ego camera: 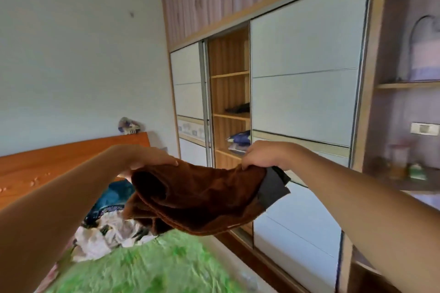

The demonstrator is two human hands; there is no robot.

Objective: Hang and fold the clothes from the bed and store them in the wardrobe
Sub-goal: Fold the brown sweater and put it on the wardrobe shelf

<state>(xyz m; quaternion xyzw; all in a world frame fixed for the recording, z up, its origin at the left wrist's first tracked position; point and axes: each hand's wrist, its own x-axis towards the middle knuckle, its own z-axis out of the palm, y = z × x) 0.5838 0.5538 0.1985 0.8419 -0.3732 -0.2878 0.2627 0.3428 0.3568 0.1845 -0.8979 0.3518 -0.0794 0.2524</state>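
Head view, near to far. Bed (166, 269) lowest in frame, under a green cover, blurred. Both my forearms reach out over it.

Between my hands hangs the brown garment (197, 200), lifted clear of the bed and stretched along its top edge. Left hand (152, 158) grips one end, thumb laid along the top, fingers tucked under and out of sight. Right hand (259, 156) pinches the other end, fingers curled into the cloth beside a dark panel (272, 187). Lining or pocket, cannot tell.

Handling, my judgement: plush, velvety cloth, soft and limp. It sags in the middle with no stiffness at all. Light enough for a pinch, not fragile. The nap looks grippy rather than slippery. It is bunched and doubled over, so its true shape is unclear. Best hold is along a hem or seam at two corners, then a shake to open it flat. Loose handfuls would let the layers slide apart.

Past the garment, a pile of clothes (107, 235) lies on the bed, pale and mixed. Orange wooden headboard (59, 164) behind it.

Farthest, the wardrobe (304, 78): sliding doors parted on an open bay (229, 59) of shelves. A dark item (238, 109) lies on one shelf, blue folded things (239, 139) on the next down.
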